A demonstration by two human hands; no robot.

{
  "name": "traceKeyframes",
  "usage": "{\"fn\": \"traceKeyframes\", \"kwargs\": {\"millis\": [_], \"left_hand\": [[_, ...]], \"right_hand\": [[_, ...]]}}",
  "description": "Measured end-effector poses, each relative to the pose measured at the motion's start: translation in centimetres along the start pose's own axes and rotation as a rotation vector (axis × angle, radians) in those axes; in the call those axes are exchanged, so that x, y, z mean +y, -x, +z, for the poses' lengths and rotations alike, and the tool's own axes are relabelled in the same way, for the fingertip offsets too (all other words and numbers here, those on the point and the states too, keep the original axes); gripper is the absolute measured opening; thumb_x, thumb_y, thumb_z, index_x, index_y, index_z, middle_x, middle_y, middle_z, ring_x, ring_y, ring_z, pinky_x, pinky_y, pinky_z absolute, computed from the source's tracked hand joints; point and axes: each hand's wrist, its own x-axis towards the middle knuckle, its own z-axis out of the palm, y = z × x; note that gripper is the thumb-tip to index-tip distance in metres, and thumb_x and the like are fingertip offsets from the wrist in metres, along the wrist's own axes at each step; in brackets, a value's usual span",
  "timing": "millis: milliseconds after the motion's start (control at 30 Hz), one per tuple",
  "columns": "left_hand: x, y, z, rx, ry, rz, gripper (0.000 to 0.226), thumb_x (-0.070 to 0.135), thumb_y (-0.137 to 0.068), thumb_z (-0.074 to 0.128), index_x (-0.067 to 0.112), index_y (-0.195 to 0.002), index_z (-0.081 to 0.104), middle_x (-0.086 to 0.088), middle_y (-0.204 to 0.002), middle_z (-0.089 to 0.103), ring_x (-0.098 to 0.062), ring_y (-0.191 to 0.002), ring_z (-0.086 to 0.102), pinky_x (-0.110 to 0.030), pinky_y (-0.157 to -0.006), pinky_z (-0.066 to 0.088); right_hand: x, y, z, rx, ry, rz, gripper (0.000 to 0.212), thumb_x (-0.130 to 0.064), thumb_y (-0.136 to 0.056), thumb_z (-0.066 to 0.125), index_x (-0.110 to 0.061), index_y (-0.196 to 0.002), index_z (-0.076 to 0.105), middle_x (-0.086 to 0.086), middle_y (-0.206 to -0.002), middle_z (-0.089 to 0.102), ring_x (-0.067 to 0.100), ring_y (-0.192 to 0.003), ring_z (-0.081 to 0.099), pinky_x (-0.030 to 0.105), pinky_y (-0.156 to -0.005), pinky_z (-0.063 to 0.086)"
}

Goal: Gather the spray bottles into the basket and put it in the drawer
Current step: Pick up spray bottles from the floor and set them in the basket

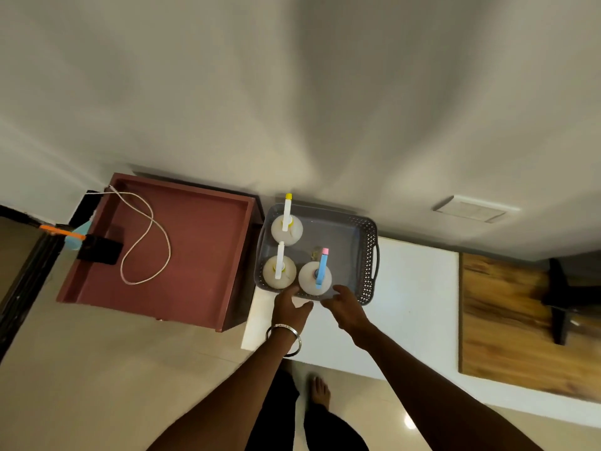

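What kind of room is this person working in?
Probably a room in a home, perhaps a bedroom. A maroon bedside-style cabinet with a charging cable stands by the wall, the tiled floor is walked barefoot, and a gray basket of spray bottles sits on a white surface.

A home room: tiled floor [97, 369], maroon bedside cabinet [182, 242], bare foot [320, 393].
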Motion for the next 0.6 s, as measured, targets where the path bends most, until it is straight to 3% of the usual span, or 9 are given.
{"fn": "traceKeyframes", "kwargs": {"millis": [67,167,400,600], "left_hand": [[-0.5,1.8,-0.9,-0.001,0.024,-0.012,0.047,0.018,-0.085,0.068,0.014,-0.129,0.052,-0.007,-0.138,0.053,-0.028,-0.127,0.049,-0.036,-0.104,0.041],[-1.7,4.7,-1.9,0.026,0.081,-0.043,0.051,0.026,-0.083,0.069,0.017,-0.130,0.052,-0.007,-0.140,0.049,-0.028,-0.128,0.048,-0.037,-0.104,0.041],[-6.8,13.0,-2.9,0.155,0.238,-0.048,0.054,0.035,-0.079,0.072,0.019,-0.127,0.053,-0.008,-0.140,0.046,-0.026,-0.126,0.047,-0.036,-0.105,0.042],[-13.6,19.5,-3.0,0.257,0.407,-0.122,0.058,0.039,-0.077,0.073,0.020,-0.128,0.053,-0.009,-0.140,0.045,-0.024,-0.125,0.048,-0.029,-0.099,0.040]], "right_hand": [[-0.2,1.9,-0.3,-0.031,0.133,-0.036,0.059,-0.033,-0.091,0.065,-0.013,-0.140,0.041,0.009,-0.138,0.053,0.022,-0.118,0.054,0.036,-0.096,0.049],[-0.5,4.5,-0.5,-0.069,0.297,-0.108,0.069,-0.042,-0.091,0.064,-0.012,-0.146,0.038,0.010,-0.147,0.047,0.025,-0.131,0.048,0.037,-0.106,0.042],[2.0,11.4,0.5,-0.156,0.464,-0.250,0.073,-0.049,-0.089,0.064,-0.016,-0.148,0.037,0.009,-0.150,0.045,0.025,-0.135,0.045,0.038,-0.109,0.041],[5.7,16.2,4.2,-0.282,0.577,-0.250,0.075,-0.053,-0.087,0.065,-0.020,-0.148,0.037,0.010,-0.149,0.045,0.026,-0.133,0.048,0.037,-0.108,0.041]]}}
